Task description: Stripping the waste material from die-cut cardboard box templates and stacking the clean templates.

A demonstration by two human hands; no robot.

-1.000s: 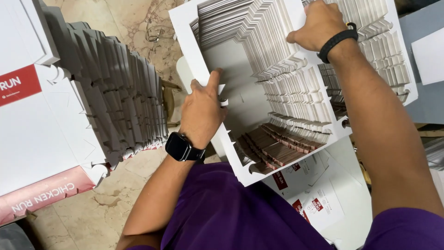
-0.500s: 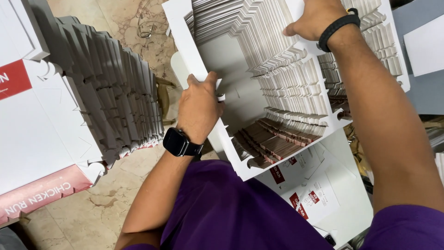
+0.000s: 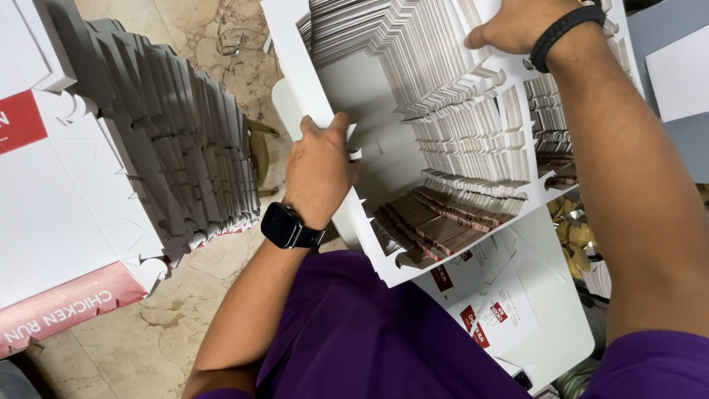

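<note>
Beige marble floor showed lower left. We gripped a stack of flat white carton blanks, center-top of frame: left hand closed on its left edge, right hand closed on upper-right edge. 2nd fanned stack sat at left.

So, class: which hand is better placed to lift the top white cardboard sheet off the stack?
The left hand: its fingers already pinch the near edge of the top sheet. The right hand rests on the stack's far side, steadying it.
</note>
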